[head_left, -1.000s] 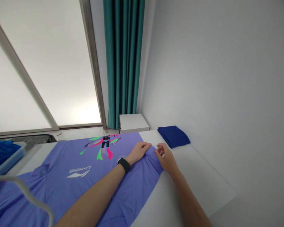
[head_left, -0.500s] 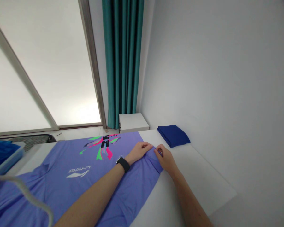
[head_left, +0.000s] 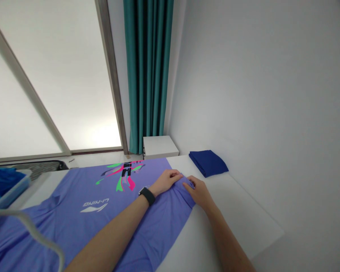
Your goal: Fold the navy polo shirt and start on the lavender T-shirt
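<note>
A purple T-shirt [head_left: 70,223] with a white LI-NING logo and a bright pink, green and black print lies spread over the white table [head_left: 229,211]. My left hand [head_left: 166,182], with a dark band at the wrist, pinches the shirt near its right edge. Just to the right, my right hand [head_left: 197,190] has its thumb and fingers closed on the same edge. Small creases run through the cloth between and below the hands. A folded dark blue cloth [head_left: 208,163] rests beyond my right hand, apart from it.
At the left stands a clear plastic bin [head_left: 19,186] with blue clothes [head_left: 2,181] in it. A pale cord [head_left: 36,234] curves across the lower left. Behind the table are a white cabinet [head_left: 160,145] and a green curtain [head_left: 149,75]. A wall [head_left: 257,94] borders the right side.
The fingers of my right hand have shifted slightly at the shirt's edge. My left hand and the shirt stay almost in place.
</note>
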Motion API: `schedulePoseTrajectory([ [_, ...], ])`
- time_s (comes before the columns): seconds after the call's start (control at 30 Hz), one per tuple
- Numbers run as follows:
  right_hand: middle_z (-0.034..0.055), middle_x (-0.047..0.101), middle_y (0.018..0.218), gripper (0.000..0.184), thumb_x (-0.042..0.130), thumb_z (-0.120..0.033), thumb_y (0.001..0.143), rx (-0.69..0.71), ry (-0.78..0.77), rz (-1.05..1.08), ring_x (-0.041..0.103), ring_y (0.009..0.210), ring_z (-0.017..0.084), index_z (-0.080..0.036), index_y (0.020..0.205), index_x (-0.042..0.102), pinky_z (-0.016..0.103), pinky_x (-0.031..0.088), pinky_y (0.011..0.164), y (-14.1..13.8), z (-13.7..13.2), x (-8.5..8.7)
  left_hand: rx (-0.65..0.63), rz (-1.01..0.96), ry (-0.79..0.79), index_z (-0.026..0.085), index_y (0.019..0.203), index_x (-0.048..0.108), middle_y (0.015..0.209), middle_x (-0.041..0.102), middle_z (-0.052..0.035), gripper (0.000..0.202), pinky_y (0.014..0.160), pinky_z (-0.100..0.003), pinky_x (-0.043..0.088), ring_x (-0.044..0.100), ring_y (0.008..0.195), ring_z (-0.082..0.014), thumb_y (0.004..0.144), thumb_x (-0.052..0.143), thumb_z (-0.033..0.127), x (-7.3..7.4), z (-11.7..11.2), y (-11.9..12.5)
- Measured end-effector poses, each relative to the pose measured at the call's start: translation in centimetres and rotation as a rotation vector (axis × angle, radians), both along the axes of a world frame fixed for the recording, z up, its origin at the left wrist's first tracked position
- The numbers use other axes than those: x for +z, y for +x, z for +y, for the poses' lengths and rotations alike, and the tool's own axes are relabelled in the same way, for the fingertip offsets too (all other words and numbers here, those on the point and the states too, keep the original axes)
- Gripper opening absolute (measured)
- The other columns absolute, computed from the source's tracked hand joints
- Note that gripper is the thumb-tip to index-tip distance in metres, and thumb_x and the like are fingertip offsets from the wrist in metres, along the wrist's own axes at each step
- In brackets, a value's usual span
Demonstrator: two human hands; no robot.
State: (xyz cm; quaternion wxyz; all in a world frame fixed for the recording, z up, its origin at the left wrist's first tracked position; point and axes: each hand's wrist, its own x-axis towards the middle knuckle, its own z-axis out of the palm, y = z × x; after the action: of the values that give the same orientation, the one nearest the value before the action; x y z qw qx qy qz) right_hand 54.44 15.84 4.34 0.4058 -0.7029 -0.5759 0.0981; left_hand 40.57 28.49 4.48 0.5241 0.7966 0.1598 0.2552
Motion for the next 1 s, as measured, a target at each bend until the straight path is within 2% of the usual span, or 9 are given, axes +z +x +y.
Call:
schedulePoseTrajectory([
  [0.07, -0.0020, 0.058, 0.068, 0.018, 0.053, -0.038, 0.082, 0.006, -0.011, -0.027, 0.052, 0.063, 0.014, -0.022, 0.074, 0.054, 0.025, 0.037, 0.061, 0.0, 0.0, 0.1, -0.011, 0.009, 0.042, 0.014, 0.081, 0.068, 0.076, 0.066, -0.0015, 0.029, 0.068, -0.026, 0.042, 0.056, 0.071, -0.0143, 0.089, 0.053, 0.037, 0.5, 0.3, -0.3],
  [0.2, -0.0034, 0.054, 0.065, 0.019, 0.051, -0.038, 0.081, 0.003, -0.017, -0.032, 0.050, 0.062, 0.014, -0.022, 0.071, 0.050, 0.025, 0.037, 0.061, -0.2, 0.0, 0.1, 0.014, 0.030, 0.205, 0.016, 0.087, 0.069, 0.089, 0.068, -0.0037, 0.019, 0.079, -0.028, 0.044, 0.059, 0.083, -0.0167, 0.087, 0.056, 0.029, 1.2, 0.8, -0.7],
  [0.33, -0.0035, 0.055, 0.066, 0.019, 0.050, -0.038, 0.083, 0.029, -0.028, -0.038, 0.050, 0.062, 0.014, -0.022, 0.072, 0.051, 0.024, 0.037, 0.062, -0.2, 0.0, -0.2, 0.034, 0.087, 0.284, 0.016, 0.098, 0.068, 0.085, 0.067, -0.0024, 0.020, 0.074, -0.026, 0.045, 0.058, 0.078, -0.0155, 0.089, 0.054, 0.028, 1.6, 1.2, -1.5],
  [0.43, -0.0035, 0.054, 0.065, 0.020, 0.050, -0.039, 0.084, 0.035, -0.043, -0.050, 0.050, 0.062, 0.014, -0.022, 0.072, 0.051, 0.024, 0.037, 0.061, -0.2, 0.0, -0.4, 0.044, 0.145, 0.338, 0.017, 0.100, 0.067, 0.086, 0.068, -0.0026, 0.021, 0.073, -0.027, 0.046, 0.060, 0.076, -0.0154, 0.091, 0.050, 0.026, 1.7, 1.5, -3.3],
  [0.57, -0.0021, 0.058, 0.069, 0.020, 0.049, -0.039, 0.084, 0.046, -0.053, -0.070, 0.053, 0.065, 0.015, -0.022, 0.073, 0.052, 0.025, 0.038, 0.065, -0.4, 0.0, -0.4, 0.025, 0.186, 0.512, 0.018, 0.097, 0.067, 0.098, 0.069, -0.0053, 0.024, 0.086, -0.030, 0.046, 0.061, 0.091, -0.0173, 0.095, 0.045, 0.024, 1.3, 1.4, -7.0],
  [0.67, -0.0018, 0.058, 0.068, 0.022, 0.049, -0.040, 0.085, 0.024, -0.045, -0.085, 0.053, 0.064, 0.015, -0.022, 0.073, 0.053, 0.026, 0.039, 0.065, -0.3, 0.1, -0.4, -0.017, 0.214, 0.688, 0.020, 0.109, 0.065, 0.111, 0.066, -0.0079, 0.025, 0.097, -0.035, 0.042, 0.057, 0.107, -0.0202, 0.096, 0.044, 0.026, 0.7, 0.5, -9.4],
  [0.77, -0.0013, 0.057, 0.065, 0.027, 0.047, -0.044, 0.084, 0.000, -0.048, -0.075, 0.052, 0.064, 0.016, -0.022, 0.069, 0.052, 0.026, 0.038, 0.063, 0.4, 0.4, -0.4, -0.040, 0.290, 0.809, 0.023, 0.127, 0.057, 0.127, 0.059, -0.0090, 0.034, 0.102, -0.040, 0.039, 0.052, 0.118, -0.0233, 0.095, 0.049, 0.033, 0.2, -0.7, -10.7],
  [0.9, -0.0011, 0.054, 0.059, 0.034, 0.046, -0.047, 0.081, 0.004, -0.115, -0.053, 0.049, 0.059, 0.015, -0.021, 0.060, 0.050, 0.026, 0.037, 0.058, 1.8, 0.9, 0.7, -0.059, 0.338, 0.862, 0.025, 0.128, 0.057, 0.130, 0.057, -0.0087, 0.037, 0.102, -0.041, 0.038, 0.050, 0.120, -0.0245, 0.094, 0.050, 0.038, 0.0, -1.6, -11.2],
  [1.0, -0.0005, 0.057, 0.059, 0.031, 0.050, -0.044, 0.079, 0.061, -0.199, 0.080, 0.054, 0.061, 0.017, -0.019, 0.062, 0.055, 0.027, 0.040, 0.057, 2.3, 1.3, 2.5, -0.072, 0.328, 0.852, 0.026, 0.127, 0.058, 0.130, 0.057, -0.0089, 0.036, 0.102, -0.041, 0.037, 0.050, 0.121, -0.0246, 0.094, 0.051, 0.038, 0.1, -1.6, -11.3],
])
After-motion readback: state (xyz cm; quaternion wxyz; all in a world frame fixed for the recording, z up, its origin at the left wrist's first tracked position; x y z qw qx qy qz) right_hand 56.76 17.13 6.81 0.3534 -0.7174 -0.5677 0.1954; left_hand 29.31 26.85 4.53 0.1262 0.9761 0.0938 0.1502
